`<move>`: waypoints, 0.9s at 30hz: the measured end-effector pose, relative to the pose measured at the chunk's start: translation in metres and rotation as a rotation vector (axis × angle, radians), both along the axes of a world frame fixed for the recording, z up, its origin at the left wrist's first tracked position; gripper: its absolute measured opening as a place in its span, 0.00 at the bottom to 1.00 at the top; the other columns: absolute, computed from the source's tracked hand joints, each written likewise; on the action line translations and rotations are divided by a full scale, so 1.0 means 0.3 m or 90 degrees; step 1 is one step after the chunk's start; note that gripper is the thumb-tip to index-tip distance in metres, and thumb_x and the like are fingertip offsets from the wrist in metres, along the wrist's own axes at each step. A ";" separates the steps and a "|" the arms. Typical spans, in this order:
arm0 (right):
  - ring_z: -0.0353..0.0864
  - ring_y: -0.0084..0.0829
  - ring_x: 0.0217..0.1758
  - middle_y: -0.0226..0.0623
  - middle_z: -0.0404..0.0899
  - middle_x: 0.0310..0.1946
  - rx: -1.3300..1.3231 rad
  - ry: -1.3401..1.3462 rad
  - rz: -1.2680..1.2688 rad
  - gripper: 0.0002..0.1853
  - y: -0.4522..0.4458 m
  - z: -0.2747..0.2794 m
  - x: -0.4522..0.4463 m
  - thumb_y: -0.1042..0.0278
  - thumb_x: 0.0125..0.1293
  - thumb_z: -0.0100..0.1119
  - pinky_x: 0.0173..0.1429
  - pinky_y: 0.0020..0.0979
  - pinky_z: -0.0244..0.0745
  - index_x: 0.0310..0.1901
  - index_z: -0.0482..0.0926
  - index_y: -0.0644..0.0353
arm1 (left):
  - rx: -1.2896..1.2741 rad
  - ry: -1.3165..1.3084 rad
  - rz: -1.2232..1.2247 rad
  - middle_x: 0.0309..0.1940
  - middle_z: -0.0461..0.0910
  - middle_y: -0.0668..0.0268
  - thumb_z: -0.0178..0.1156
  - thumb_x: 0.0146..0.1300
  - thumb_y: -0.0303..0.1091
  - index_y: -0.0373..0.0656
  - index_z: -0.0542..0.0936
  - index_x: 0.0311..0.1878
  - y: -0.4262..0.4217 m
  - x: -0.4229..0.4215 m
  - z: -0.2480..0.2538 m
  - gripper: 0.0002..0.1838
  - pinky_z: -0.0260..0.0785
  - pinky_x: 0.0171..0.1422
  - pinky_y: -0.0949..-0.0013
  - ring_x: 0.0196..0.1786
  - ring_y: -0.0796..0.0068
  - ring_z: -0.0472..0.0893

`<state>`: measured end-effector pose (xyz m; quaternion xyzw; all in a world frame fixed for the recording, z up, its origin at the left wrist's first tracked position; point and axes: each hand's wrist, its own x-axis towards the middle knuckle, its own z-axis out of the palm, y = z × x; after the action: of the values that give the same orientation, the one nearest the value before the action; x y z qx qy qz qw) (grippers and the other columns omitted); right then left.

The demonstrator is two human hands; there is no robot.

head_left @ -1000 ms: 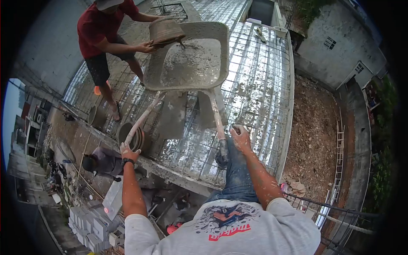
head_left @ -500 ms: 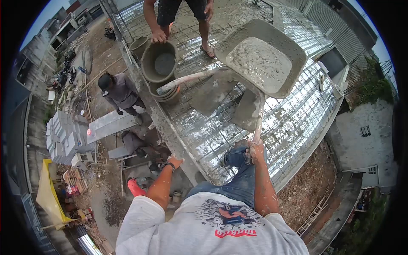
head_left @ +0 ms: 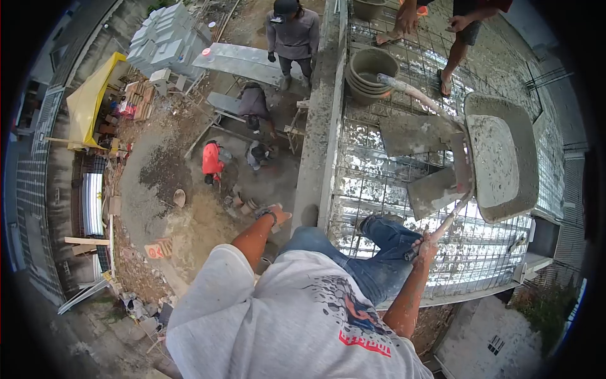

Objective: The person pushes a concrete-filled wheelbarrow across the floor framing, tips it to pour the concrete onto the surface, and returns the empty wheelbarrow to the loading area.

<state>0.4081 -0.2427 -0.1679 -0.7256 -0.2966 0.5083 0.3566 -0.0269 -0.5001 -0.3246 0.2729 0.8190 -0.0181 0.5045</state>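
A wheelbarrow (head_left: pixel 528 158) with grey wet mix in its tray stands at the right on the rebar-covered deck (head_left: pixel 363 189). My right hand (head_left: pixel 423 244) is closed round the dark grip of its nearer handle. The farther handle (head_left: pixel 410 90) is free, its end beside a stack of buckets (head_left: pixel 372 71). My left hand (head_left: pixel 278 216) is held out past the deck's edge with its fingers apart, near my bent knee, touching nothing that I can make out.
A concrete edge beam (head_left: pixel 319 120) borders the deck, with a drop on its left. Several people are on the ground below, one in red (head_left: pixel 212 159). Another person's legs (head_left: pixel 456 60) and hands show at the top right. Grey blocks (head_left: pixel 161 41) and a yellow tarp (head_left: pixel 95 101) lie below left.
The view has swung toward the ground on the left. My right hand, off the handle at first, has taken hold of it. My left hand has left the other handle. The other person's bucket is set down.
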 end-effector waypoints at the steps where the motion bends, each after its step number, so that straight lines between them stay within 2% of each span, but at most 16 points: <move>1: 0.72 0.22 0.18 0.29 0.69 0.21 -0.009 -0.002 0.002 0.11 0.008 -0.018 0.014 0.62 0.64 0.60 0.19 0.25 0.71 0.36 0.73 0.60 | 0.015 0.013 0.011 0.62 0.69 0.46 0.59 0.52 0.59 0.37 0.68 0.63 0.023 -0.008 0.004 0.42 0.63 0.66 0.57 0.64 0.51 0.70; 3: 0.71 0.23 0.18 0.29 0.69 0.21 -0.010 0.002 0.011 0.12 0.010 -0.038 0.036 0.61 0.64 0.61 0.19 0.25 0.72 0.36 0.73 0.61 | 0.073 0.026 0.052 0.61 0.70 0.46 0.59 0.52 0.59 0.40 0.69 0.62 0.054 -0.022 -0.066 0.40 0.62 0.67 0.58 0.64 0.50 0.70; 5: 0.70 0.24 0.17 0.29 0.68 0.21 -0.011 -0.010 0.036 0.13 0.019 -0.058 0.053 0.60 0.65 0.60 0.19 0.26 0.72 0.33 0.72 0.60 | 0.156 0.010 0.055 0.60 0.71 0.49 0.58 0.52 0.60 0.42 0.69 0.62 0.058 -0.028 -0.249 0.40 0.62 0.67 0.58 0.63 0.50 0.70; 8: 0.70 0.23 0.17 0.28 0.68 0.20 -0.027 0.016 0.029 0.11 0.002 -0.011 0.019 0.61 0.65 0.60 0.18 0.26 0.70 0.36 0.74 0.61 | 0.217 -0.046 0.173 0.59 0.73 0.52 0.58 0.52 0.62 0.42 0.70 0.62 0.077 0.014 -0.070 0.40 0.63 0.66 0.58 0.62 0.49 0.71; 10: 0.71 0.22 0.17 0.28 0.68 0.20 -0.019 0.015 0.027 0.12 0.000 -0.019 0.021 0.60 0.65 0.60 0.19 0.26 0.71 0.35 0.74 0.61 | 0.192 -0.014 0.157 0.59 0.73 0.54 0.58 0.54 0.60 0.41 0.71 0.60 0.035 0.052 -0.061 0.38 0.63 0.66 0.60 0.61 0.55 0.72; 11: 0.71 0.22 0.17 0.28 0.68 0.20 -0.009 0.019 0.034 0.12 0.002 -0.030 0.029 0.60 0.65 0.60 0.19 0.26 0.71 0.34 0.73 0.61 | 0.181 0.001 0.148 0.59 0.73 0.55 0.59 0.55 0.60 0.41 0.72 0.60 0.008 0.076 -0.070 0.37 0.63 0.66 0.60 0.61 0.58 0.72; 13: 0.71 0.23 0.17 0.28 0.68 0.20 -0.004 0.020 0.051 0.13 0.014 -0.052 0.051 0.60 0.64 0.61 0.18 0.26 0.72 0.32 0.72 0.60 | 0.114 -0.018 0.147 0.60 0.72 0.55 0.59 0.55 0.59 0.40 0.71 0.60 -0.087 0.102 -0.122 0.37 0.62 0.67 0.61 0.62 0.57 0.71; 16: 0.71 0.23 0.17 0.28 0.68 0.19 -0.022 0.002 0.041 0.14 0.017 -0.049 0.049 0.60 0.64 0.61 0.18 0.26 0.72 0.31 0.70 0.59 | 0.001 -0.031 0.118 0.64 0.68 0.53 0.59 0.55 0.59 0.39 0.69 0.63 -0.206 0.116 -0.042 0.39 0.60 0.69 0.61 0.65 0.55 0.68; 19: 0.70 0.24 0.17 0.29 0.68 0.17 -0.034 0.005 0.037 0.14 0.016 -0.049 0.049 0.60 0.65 0.60 0.19 0.25 0.71 0.30 0.69 0.58 | -0.054 -0.069 0.133 0.66 0.65 0.52 0.58 0.55 0.59 0.40 0.68 0.64 -0.330 0.128 -0.077 0.40 0.58 0.71 0.60 0.68 0.54 0.65; 22: 0.70 0.24 0.17 0.29 0.68 0.17 -0.041 -0.017 0.054 0.14 0.016 -0.033 0.044 0.59 0.65 0.60 0.20 0.25 0.71 0.30 0.69 0.58 | -0.025 -0.024 0.137 0.62 0.69 0.49 0.59 0.52 0.56 0.40 0.71 0.61 -0.416 0.134 -0.154 0.37 0.63 0.67 0.57 0.64 0.53 0.70; 27: 0.70 0.24 0.16 0.30 0.68 0.17 -0.037 0.022 0.071 0.14 0.018 -0.042 0.055 0.58 0.65 0.59 0.20 0.25 0.71 0.30 0.70 0.58 | -0.004 -0.006 0.154 0.62 0.70 0.49 0.59 0.52 0.55 0.41 0.71 0.61 -0.388 0.096 -0.151 0.37 0.62 0.67 0.58 0.64 0.53 0.70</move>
<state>0.4246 -0.2374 -0.1805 -0.7091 -0.3153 0.5482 0.3119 0.0020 -0.6166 -0.3697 0.1703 0.8433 0.0415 0.5081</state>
